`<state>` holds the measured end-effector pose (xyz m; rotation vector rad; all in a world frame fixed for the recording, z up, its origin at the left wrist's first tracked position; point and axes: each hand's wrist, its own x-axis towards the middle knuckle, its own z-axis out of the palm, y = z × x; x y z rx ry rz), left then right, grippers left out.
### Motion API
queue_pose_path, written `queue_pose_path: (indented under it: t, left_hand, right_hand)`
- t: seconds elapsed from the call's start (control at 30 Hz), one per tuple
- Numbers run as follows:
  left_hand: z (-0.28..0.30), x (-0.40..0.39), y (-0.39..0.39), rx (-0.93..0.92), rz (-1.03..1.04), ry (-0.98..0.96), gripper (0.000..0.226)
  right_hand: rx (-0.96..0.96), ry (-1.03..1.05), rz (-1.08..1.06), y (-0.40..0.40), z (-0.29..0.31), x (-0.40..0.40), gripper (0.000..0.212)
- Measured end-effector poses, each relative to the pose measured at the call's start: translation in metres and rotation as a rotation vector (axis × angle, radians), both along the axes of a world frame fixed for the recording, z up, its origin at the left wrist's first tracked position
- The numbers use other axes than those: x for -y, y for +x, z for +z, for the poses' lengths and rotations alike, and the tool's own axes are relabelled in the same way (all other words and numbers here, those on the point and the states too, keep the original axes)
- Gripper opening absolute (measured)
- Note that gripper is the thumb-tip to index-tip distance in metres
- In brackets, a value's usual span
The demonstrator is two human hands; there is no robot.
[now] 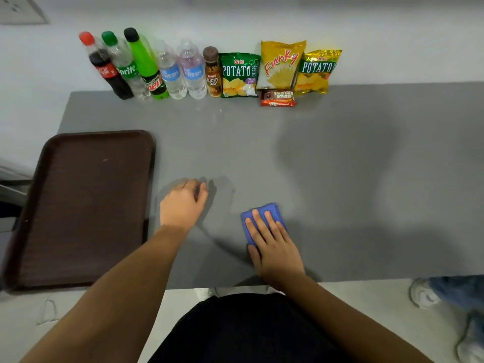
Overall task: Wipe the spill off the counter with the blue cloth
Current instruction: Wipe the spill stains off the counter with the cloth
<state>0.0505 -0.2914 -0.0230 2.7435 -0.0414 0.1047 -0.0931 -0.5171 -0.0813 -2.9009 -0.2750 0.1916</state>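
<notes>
My right hand flat, open on cloth near counter front edge; left hand loosely curled, empty. Faint wet sheen between hands — wiping unfinished, I judge.

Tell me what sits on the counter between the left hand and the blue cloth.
In the head view, only bare grey counter separates the left hand from the blue cloth under the right hand; a faint smear shows there, nothing else.
</notes>
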Motion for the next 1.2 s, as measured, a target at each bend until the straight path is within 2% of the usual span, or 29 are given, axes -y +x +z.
queue_pose_path:
  t: [0.1,0.23,0.33,0.47,0.57,0.77,1.03,1.2]
  left_hand:
    - [0.002,-0.004,-0.003,-0.020,-0.004,0.008,0.028]
    - [0.001,-0.010,-0.008,-0.036,-0.023,0.026,0.033]
    - [0.001,-0.018,-0.008,-0.038,-0.016,0.022,0.035]
    - [0.000,-0.031,-0.006,-0.019,-0.006,-0.006,0.033]
    - [0.000,-0.039,-0.004,-0.033,0.005,-0.014,0.034]
    - [0.001,-0.051,0.001,-0.046,0.008,-0.042,0.035]
    - [0.004,-0.056,0.003,-0.043,0.005,-0.043,0.034]
    - [0.003,-0.062,0.006,-0.046,-0.035,-0.057,0.036]
  right_hand:
    - [0.013,0.040,0.014,0.033,0.006,-0.010,0.062]
    - [0.041,0.038,-0.143,0.049,0.009,-0.006,0.060]
    - [-0.021,0.006,-0.228,0.036,0.004,0.000,0.062]
    - [-0.036,-0.037,-0.207,0.012,-0.001,-0.010,0.065]
    - [0.028,-0.055,-0.150,0.007,-0.003,-0.035,0.064]
    - [0.041,0.039,0.005,0.051,0.001,-0.079,0.064]
    - [0.018,0.072,-0.067,0.127,0.009,-0.094,0.065]
    - [0.027,0.034,-0.216,0.135,0.005,-0.077,0.063]
